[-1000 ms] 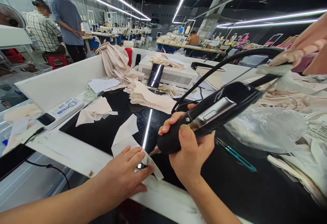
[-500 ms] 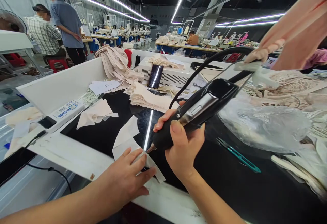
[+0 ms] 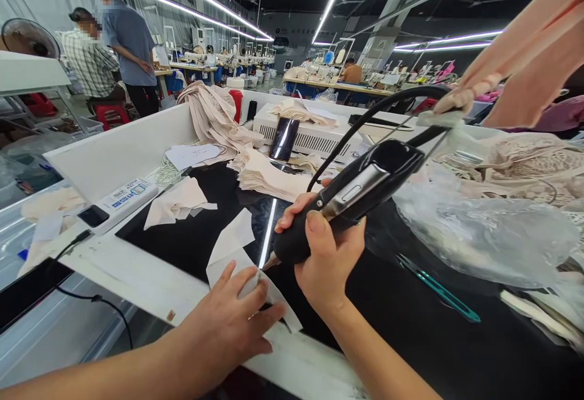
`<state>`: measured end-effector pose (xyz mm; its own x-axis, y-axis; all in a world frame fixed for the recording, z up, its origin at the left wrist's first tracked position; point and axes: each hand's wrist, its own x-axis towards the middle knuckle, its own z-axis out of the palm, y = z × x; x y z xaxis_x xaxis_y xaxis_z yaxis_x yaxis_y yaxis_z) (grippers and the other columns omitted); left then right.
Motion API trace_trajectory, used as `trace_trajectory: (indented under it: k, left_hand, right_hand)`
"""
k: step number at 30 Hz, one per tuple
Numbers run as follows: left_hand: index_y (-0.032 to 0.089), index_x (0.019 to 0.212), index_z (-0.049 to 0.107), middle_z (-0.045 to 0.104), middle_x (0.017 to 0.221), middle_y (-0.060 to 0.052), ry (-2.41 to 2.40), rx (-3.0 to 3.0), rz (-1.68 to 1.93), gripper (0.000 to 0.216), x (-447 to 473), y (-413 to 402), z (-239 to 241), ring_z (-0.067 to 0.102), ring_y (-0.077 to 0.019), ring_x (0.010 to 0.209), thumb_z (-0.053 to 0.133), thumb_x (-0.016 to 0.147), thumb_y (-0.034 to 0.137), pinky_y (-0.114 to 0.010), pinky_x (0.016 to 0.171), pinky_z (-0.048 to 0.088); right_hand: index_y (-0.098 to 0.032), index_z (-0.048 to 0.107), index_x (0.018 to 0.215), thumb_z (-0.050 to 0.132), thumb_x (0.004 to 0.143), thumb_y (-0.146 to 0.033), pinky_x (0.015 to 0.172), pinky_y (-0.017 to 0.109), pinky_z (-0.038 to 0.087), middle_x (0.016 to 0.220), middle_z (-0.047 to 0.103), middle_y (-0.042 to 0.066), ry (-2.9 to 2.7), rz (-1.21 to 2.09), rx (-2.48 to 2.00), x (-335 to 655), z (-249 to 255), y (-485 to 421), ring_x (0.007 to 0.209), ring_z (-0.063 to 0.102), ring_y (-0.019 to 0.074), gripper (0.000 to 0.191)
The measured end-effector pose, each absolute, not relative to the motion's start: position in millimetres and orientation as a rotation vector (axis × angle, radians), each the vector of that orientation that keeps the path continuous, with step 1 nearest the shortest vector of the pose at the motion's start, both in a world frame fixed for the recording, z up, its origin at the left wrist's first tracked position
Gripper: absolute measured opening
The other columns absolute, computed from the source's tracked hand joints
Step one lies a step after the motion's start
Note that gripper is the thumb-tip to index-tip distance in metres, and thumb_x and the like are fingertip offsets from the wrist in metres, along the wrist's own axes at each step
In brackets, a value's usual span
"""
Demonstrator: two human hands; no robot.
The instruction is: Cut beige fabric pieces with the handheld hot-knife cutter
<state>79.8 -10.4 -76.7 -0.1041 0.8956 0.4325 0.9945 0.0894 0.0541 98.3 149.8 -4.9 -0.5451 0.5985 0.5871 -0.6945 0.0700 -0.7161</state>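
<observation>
My right hand [image 3: 326,254] grips a black corded hand tool [image 3: 356,190] with a silver panel, its pointed tip touching a pale fabric strip [image 3: 232,248] on the black glossy worktop [image 3: 410,327]. My left hand [image 3: 230,324] lies flat on the near end of that strip, fingers spread, pressing it down at the white table edge. The tool's thick black cable [image 3: 387,103] arcs up and to the right.
Stacks of beige fabric pieces [image 3: 267,175], a folded piece [image 3: 176,202], a white box unit [image 3: 314,135], a phone [image 3: 283,138], clear plastic bags [image 3: 483,229] and teal tweezers [image 3: 438,290] lie around. Another person's hand [image 3: 515,77] holds fabric at upper right. Two people stand far left.
The tool tip has come down onto the strip close to my left fingers. The other person's hand at upper right has lifted with fabric. The view has shifted slightly.
</observation>
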Motion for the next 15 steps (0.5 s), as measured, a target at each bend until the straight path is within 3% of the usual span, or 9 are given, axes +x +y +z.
trace_trajectory:
  k: [4,11,15]
  left_hand:
    - [0.022,0.131,0.057,0.065,0.124,-0.009,-2.101,-1.889,-0.493,0.052,80,-10,-76,0.061,-0.0341,0.117,0.08,0.089,0.039,-0.059,0.102,0.052]
    - [0.022,0.133,0.055,0.063,0.127,-0.012,-2.15,-1.912,-0.483,0.057,81,-10,-81,0.058,-0.0359,0.122,0.082,0.087,0.043,-0.063,0.105,0.049]
    - [0.023,0.137,0.054,0.063,0.124,-0.012,-2.223,-1.978,-0.506,0.061,80,-12,-68,0.058,-0.0368,0.123,0.083,0.087,0.039,-0.064,0.106,0.048]
  right_hand:
    - [-0.026,0.054,0.105,0.072,0.087,-0.028,0.056,0.026,0.057,0.08,0.065,-0.006,-1.381,1.677,0.119,94,-10,149,0.058,0.063,0.0107,0.025]
    - [-0.026,0.054,0.103,0.07,0.091,-0.026,0.058,0.026,0.057,0.082,0.066,-0.006,-1.389,1.678,0.13,93,-13,149,0.059,0.062,0.0101,0.02]
    - [-0.026,0.056,0.105,0.077,0.086,-0.03,0.058,0.027,0.059,0.083,0.068,-0.006,-1.393,1.696,0.108,95,-8,150,0.06,0.064,0.0102,0.028]
